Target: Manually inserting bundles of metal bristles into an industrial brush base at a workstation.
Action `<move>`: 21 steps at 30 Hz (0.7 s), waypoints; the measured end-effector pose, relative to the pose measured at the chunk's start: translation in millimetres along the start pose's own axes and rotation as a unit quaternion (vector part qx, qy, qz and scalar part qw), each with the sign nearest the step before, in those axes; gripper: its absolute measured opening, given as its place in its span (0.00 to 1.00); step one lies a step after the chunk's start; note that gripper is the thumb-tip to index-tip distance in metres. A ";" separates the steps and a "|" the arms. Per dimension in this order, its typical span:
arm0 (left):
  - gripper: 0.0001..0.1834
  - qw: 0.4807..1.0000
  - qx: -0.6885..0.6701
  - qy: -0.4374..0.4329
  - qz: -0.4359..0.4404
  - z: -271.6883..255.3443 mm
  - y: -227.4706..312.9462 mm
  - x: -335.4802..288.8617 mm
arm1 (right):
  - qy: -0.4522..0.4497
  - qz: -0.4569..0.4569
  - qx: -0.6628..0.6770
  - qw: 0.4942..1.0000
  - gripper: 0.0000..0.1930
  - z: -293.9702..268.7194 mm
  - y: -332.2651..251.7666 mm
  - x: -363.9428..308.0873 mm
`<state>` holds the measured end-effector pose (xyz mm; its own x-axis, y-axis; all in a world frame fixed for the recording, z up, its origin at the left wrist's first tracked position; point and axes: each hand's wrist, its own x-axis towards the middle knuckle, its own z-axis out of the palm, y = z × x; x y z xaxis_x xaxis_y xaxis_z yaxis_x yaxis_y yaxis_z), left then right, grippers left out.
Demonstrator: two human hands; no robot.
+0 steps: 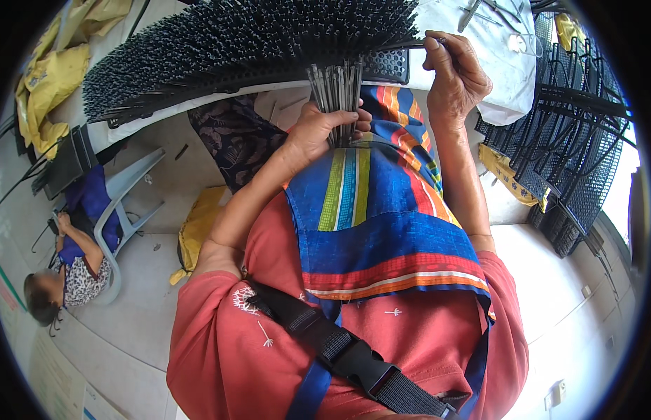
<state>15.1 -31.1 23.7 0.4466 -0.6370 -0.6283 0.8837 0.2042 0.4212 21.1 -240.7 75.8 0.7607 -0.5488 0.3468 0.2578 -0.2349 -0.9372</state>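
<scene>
My left hand [317, 131] is wrapped round an upright bundle of thin, dark, shiny sticks [336, 91]. The bundle stands over my lap, close to the near edge of a long black perforated rack [390, 66]. Densely packed black pins [262, 45] rise from that rack and cover most of it. At its right end my right hand [457, 80] has thumb and fingers closed on one thin dark stick [409, 44], which points left toward the pins. The far tip of that stick is lost against them.
A white-covered table [504, 77] carries the rack, with loose metal tools [470, 14] at its far right. Black wire-mesh racks [574, 147] are stacked on the right. Yellow sacks [59, 77] lie at left. Another person [84, 273] sits on a grey chair [122, 210].
</scene>
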 end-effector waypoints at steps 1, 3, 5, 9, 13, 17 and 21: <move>0.13 1.000 -0.001 0.000 -0.001 0.9 0.5 -0.4 | -0.001 0.001 -0.001 1.000 0.04 0.8 1.9 -0.1; 0.13 1.000 0.006 0.006 -0.010 2.2 3.3 -1.5 | -0.024 -0.014 -0.039 0.999 0.04 2.7 7.1 0.1; 0.12 1.000 0.009 0.006 0.001 3.2 2.9 -0.9 | -0.047 -0.034 -0.072 0.996 0.04 2.4 10.1 -1.5; 0.12 1.000 0.004 0.017 0.000 3.9 2.4 -0.3 | -0.103 -0.081 -0.164 0.978 0.06 20.8 -11.8 1.8; 0.13 0.999 0.033 0.020 0.014 2.0 1.9 0.4 | -0.127 -0.077 -0.241 0.959 0.06 25.0 -16.0 3.5; 0.10 0.999 0.036 0.029 0.015 3.9 2.0 -0.7 | -0.134 -0.127 -0.253 0.950 0.07 22.6 -7.2 5.9; 0.10 0.999 0.032 0.013 0.016 5.6 3.0 -3.2 | -0.141 -0.164 -0.292 0.932 0.07 19.8 -2.0 4.8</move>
<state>15.5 -32.6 30.7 0.4792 -0.6115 -0.6296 0.8584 0.1768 0.4816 36.0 -227.0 78.6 0.8458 -0.1571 0.5099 0.1986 -0.7942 -0.5742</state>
